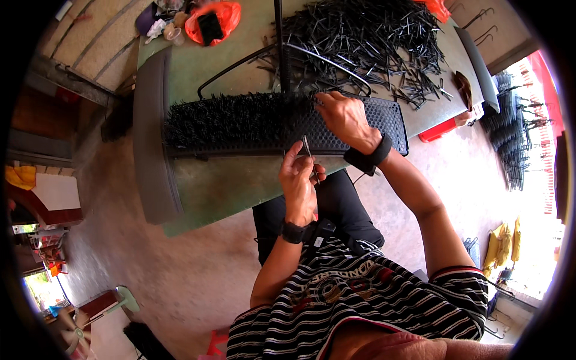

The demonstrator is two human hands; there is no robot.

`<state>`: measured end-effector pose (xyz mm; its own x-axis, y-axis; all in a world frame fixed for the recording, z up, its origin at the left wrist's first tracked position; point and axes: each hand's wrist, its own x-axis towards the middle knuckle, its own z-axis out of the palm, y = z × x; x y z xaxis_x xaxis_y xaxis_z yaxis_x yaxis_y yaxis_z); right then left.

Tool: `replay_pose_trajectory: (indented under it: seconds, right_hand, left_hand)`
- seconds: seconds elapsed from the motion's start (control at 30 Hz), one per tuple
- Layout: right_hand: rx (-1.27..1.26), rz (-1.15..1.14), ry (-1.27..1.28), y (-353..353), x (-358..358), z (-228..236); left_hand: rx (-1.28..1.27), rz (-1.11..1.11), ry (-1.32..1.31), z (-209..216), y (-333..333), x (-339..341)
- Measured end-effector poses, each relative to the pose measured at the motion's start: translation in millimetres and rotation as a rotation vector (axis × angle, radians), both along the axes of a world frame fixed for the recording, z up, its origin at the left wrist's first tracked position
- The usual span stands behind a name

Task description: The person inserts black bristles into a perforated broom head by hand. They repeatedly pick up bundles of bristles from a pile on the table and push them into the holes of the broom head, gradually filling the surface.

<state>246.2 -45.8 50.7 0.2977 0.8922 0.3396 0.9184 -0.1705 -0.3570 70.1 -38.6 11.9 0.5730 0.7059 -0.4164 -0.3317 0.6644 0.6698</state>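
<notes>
A long black perforated plate (384, 117) lies across the table in front of me. Dense black bristles (228, 120) fill its left and middle part, while the holes at its right stay bare. My right hand (348, 120) is closed at the right edge of the bristles, fingertips pinched together; whatever they grip is too small to make out. Nearer to me, just off the plate's front edge, my left hand (299, 183) holds a thin dark strip (307, 147) between thumb and fingers, its tip pointing toward the plate. Both wrists wear black bands.
A heap of loose black strips (360, 42) covers the table's (240, 180) far right. A black post (282, 48) and a bent wire frame (234, 66) rise behind the plate. An orange bag (227, 21) lies at the far left. Dark wire racks (510, 132) stand at the right.
</notes>
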Motion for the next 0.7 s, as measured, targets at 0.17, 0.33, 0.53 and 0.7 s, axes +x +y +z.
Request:
replay_pose_trajectory:
  seconds: [0.17,0.33,0.53,0.7]
  right_hand:
    - [-0.165,0.126,0.823,-25,-12,11]
    - [0.088,-0.061,1.063,-33,-2,18]
    - [0.425,-0.135,0.559,-9,25,9]
    - [0.423,-0.087,0.478,6,34,-13]
  left_hand:
    - [-0.009,-0.076,-0.132,0,-1,6]
    - [0.060,-0.188,0.001,18,-12,13]
    - [0.164,-0.555,0.008,5,-17,2]
    - [0.239,-0.602,0.024,8,-14,2]
